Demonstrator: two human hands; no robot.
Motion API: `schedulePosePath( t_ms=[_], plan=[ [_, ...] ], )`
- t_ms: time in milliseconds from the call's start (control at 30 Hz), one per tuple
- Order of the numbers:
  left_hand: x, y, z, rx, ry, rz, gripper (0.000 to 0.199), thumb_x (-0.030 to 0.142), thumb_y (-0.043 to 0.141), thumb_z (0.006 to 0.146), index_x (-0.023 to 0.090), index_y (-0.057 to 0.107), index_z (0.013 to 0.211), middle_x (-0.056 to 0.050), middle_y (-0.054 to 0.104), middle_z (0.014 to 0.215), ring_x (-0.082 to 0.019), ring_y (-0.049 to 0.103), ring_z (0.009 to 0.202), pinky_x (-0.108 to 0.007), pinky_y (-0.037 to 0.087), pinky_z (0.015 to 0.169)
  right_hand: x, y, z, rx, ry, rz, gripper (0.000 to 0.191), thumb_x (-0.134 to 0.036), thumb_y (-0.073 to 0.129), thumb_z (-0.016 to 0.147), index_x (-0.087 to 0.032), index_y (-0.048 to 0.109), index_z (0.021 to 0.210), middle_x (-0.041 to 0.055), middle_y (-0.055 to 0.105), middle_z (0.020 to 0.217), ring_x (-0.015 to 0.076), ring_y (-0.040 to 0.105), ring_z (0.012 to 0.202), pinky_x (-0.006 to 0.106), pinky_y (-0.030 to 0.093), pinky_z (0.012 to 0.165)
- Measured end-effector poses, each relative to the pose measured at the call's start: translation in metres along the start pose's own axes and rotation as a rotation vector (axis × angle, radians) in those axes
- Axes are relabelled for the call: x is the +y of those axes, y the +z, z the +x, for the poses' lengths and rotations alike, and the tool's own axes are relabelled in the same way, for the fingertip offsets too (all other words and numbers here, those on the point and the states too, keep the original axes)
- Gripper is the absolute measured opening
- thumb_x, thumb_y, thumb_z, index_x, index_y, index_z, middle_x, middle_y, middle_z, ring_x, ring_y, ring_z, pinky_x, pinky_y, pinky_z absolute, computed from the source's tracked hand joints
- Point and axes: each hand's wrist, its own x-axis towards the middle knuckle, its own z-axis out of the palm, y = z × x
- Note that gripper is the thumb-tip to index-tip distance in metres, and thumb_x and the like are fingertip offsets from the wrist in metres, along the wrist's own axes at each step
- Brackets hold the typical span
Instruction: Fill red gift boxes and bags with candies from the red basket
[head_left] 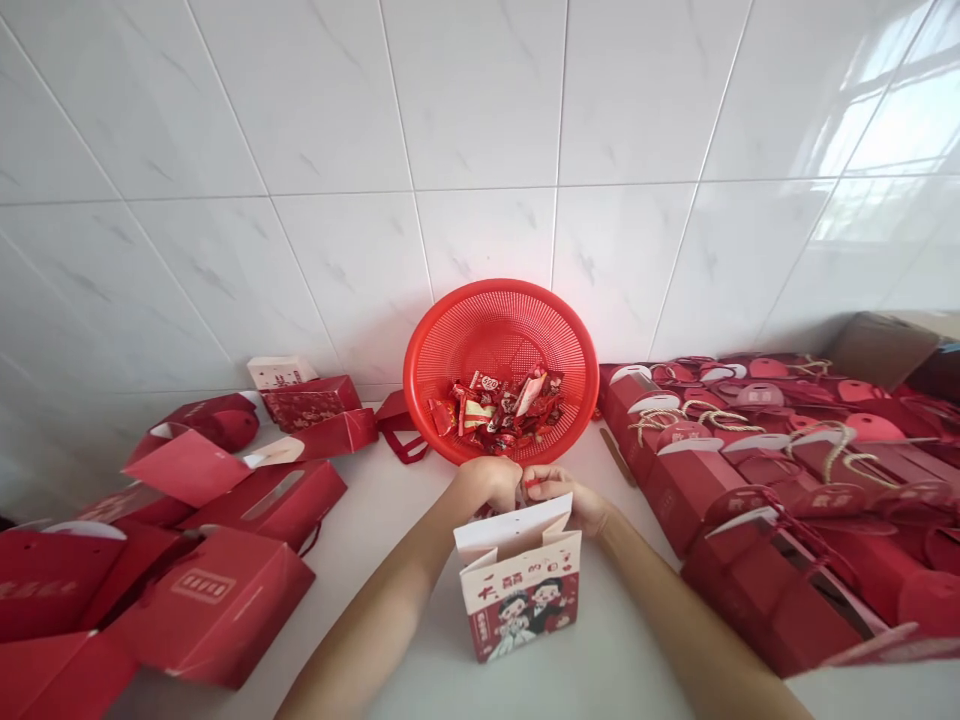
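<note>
Behind an upright, open-topped paper gift box (517, 590) with a cartoon bride and groom, my two hands meet close together. My left hand (489, 484) is curled closed, its fingertips turned away, so what it holds is hidden. Fingers of my right hand (574, 497) are bent and pinched around a small red thing (532, 484), too little of which shows to name. Just beyond them a red plastic colander (502, 295) leans back toward the wall, with wrapped candies (499, 410) lying in its bottom.
Red gift boxes (247, 590), several open or lying over, crowd the left side. Rows of red boxes (697, 480) with rope and ribbon handles fill the right. A brown cardboard box (877, 345) stands at the far right. A tiled wall (480, 120) closes off the back.
</note>
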Motion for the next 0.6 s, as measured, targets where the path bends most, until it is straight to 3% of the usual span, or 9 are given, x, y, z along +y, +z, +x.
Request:
schedulePosePath(
  t_ms=[100, 167, 200, 267, 333, 400, 467, 600],
  plan=[
    [-0.005, -0.012, -0.003, -0.196, -0.034, 0.053, 0.01, 0.019, 0.071, 0.054, 0.019, 0.061, 0.056, -0.003, 0.066, 0.058, -0.024, 0.066, 0.058, -0.028, 0.049, 0.052, 0.011, -0.003, -0.001, 0.046, 0.003, 0.015, 0.03, -0.032, 0.083, 0.059, -0.018, 0.058, 0.064, -0.0059, 0.052, 0.054, 0.0052, 0.036, 0.044, 0.02, 0.02, 0.044],
    [-0.014, -0.025, -0.005, -0.104, 0.052, 0.005, 0.016, 0.025, 0.076, 0.057, 0.02, 0.065, 0.065, -0.001, 0.067, 0.064, -0.023, 0.067, 0.065, -0.026, 0.05, 0.056, 0.013, -0.004, 0.001, 0.071, -0.011, 0.032, 0.03, -0.034, 0.082, 0.06, -0.018, 0.056, 0.064, -0.0072, 0.048, 0.052, 0.0049, 0.032, 0.043, 0.021, 0.018, 0.044],
    [-0.019, -0.031, -0.006, 0.018, 0.11, -0.031, 0.02, 0.029, 0.079, 0.058, 0.02, 0.066, 0.071, 0.0, 0.068, 0.068, -0.023, 0.068, 0.07, -0.026, 0.051, 0.059, 0.014, -0.003, 0.002, 0.082, -0.019, 0.041, 0.03, -0.034, 0.082, 0.06, -0.019, 0.056, 0.064, -0.0077, 0.046, 0.051, 0.0049, 0.031, 0.043, 0.021, 0.017, 0.044],
    [-0.027, -0.041, -0.005, 0.411, 0.18, -0.148, 0.026, 0.037, 0.079, 0.067, 0.02, 0.07, 0.085, -0.002, 0.071, 0.082, -0.022, 0.069, 0.08, -0.026, 0.053, 0.069, 0.014, -0.002, 0.003, 0.097, -0.03, 0.054, 0.03, -0.034, 0.082, 0.06, -0.019, 0.056, 0.064, -0.0084, 0.044, 0.05, 0.0049, 0.029, 0.043, 0.021, 0.016, 0.044],
    [-0.032, -0.046, -0.002, 0.831, 0.147, -0.306, 0.032, 0.04, 0.073, 0.08, 0.02, 0.069, 0.105, -0.006, 0.071, 0.105, -0.019, 0.069, 0.085, -0.029, 0.055, 0.08, 0.015, 0.0, 0.003, 0.111, -0.039, 0.062, 0.03, -0.034, 0.082, 0.06, -0.019, 0.056, 0.064, -0.0087, 0.043, 0.05, 0.005, 0.028, 0.043, 0.022, 0.016, 0.044],
    [-0.034, -0.047, 0.003, 1.108, 0.071, -0.408, 0.039, 0.037, 0.069, 0.086, 0.02, 0.064, 0.122, -0.011, 0.065, 0.125, -0.017, 0.07, 0.083, -0.033, 0.056, 0.087, 0.015, 0.001, 0.003, 0.128, -0.039, 0.061, 0.031, -0.036, 0.082, 0.061, -0.019, 0.057, 0.063, -0.0085, 0.043, 0.049, 0.0051, 0.027, 0.043, 0.022, 0.015, 0.044],
    [-0.035, -0.046, 0.009, 1.167, 0.052, -0.412, 0.042, 0.03, 0.069, 0.087, 0.019, 0.061, 0.127, -0.013, 0.062, 0.132, -0.016, 0.071, 0.08, -0.035, 0.056, 0.091, 0.015, 0.003, 0.002, 0.145, -0.035, 0.057, 0.032, -0.037, 0.083, 0.061, -0.019, 0.057, 0.063, -0.0081, 0.044, 0.049, 0.0052, 0.028, 0.042, 0.022, 0.015, 0.043],
    [-0.039, -0.044, 0.016, 1.034, 0.065, -0.328, 0.028, 0.015, 0.063, 0.086, 0.018, 0.069, 0.113, -0.01, 0.068, 0.122, -0.019, 0.073, 0.087, -0.035, 0.057, 0.092, 0.013, 0.006, 0.002, 0.176, -0.029, 0.051, 0.034, -0.038, 0.085, 0.058, -0.019, 0.058, 0.063, -0.0076, 0.046, 0.049, 0.0052, 0.03, 0.043, 0.022, 0.016, 0.043]
  ],
)
